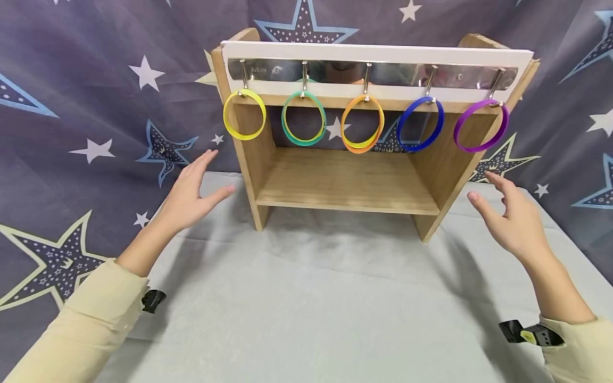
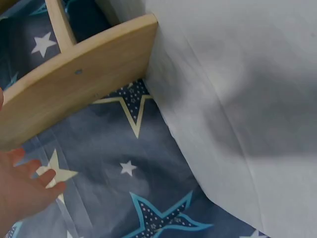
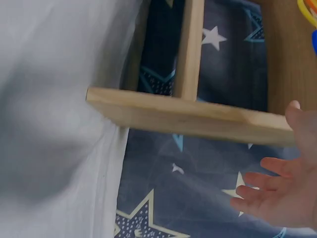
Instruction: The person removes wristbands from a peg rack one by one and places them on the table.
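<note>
While five rings (image 1: 360,149) are hung along the top edge of the wooden shelf (image 1: 347,178), left hand (image 1: 188,201) and right hand (image 1: 517,222) are held, fingers loosely extended, near its sides.

A yellow ring (image 1: 245,136), green ring (image 1: 304,142), orange ring (image 1: 361,149), blue ring (image 1: 417,147) and purple ring (image 1: 475,149) hung, left to right, from hooks (image 1: 367,78) on a strip (image 1: 401,74) across a shelf (image 1: 349,181). The shelf stood on a cloth (image 1: 306,298). The left hand (image 1: 190,197) and right hand (image 1: 513,221) flanked it, apart from it, thumbs away from fingers.
</note>
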The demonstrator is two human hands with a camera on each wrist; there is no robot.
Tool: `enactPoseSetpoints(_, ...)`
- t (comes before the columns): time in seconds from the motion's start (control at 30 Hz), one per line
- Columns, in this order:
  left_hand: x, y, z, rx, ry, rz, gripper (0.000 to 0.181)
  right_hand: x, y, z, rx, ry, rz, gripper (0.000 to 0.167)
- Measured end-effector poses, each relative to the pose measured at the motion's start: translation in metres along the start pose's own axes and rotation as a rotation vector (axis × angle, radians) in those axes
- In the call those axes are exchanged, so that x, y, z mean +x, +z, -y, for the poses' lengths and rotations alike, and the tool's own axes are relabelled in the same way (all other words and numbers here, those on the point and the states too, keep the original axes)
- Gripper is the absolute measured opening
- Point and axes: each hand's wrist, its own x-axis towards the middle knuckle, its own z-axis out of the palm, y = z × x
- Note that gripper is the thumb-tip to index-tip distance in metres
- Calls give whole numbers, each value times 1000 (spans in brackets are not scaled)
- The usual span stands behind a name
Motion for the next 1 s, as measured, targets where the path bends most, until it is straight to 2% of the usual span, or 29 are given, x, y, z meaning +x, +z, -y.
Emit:
enactPoseSetpoints(0.07, 1, 2, -2, -32, 14, 10, 79, -3, -1, 4, 36, -5, -25, 60)
enactPoseSetpoints(0.27, 7, 8, -11, -112, -3, 19, 76, -11, -1, 17, 104, -3, -96, 54)
enactPoseSetpoints(0.47, 13, 10, -22, -277, -20, 9, 69, -17, -2, 33, 183, 23, -233, 44)
enactPoseSetpoints(0.67, 18, 12, -31, -422, -61, 32, 66, -24, -3, 45, 225, 43, -253, 39)
enactPoseSetpoints(0.83, 25, 16, -37, -493, -70, 35, 68, -28, -4, 57, 275, -49, -243, 34)
enactPoseSetpoints(1.0, 34, 19, -39, -532, -73, 3, 65, -24, -2, 79, 325, -172, -209, 32)
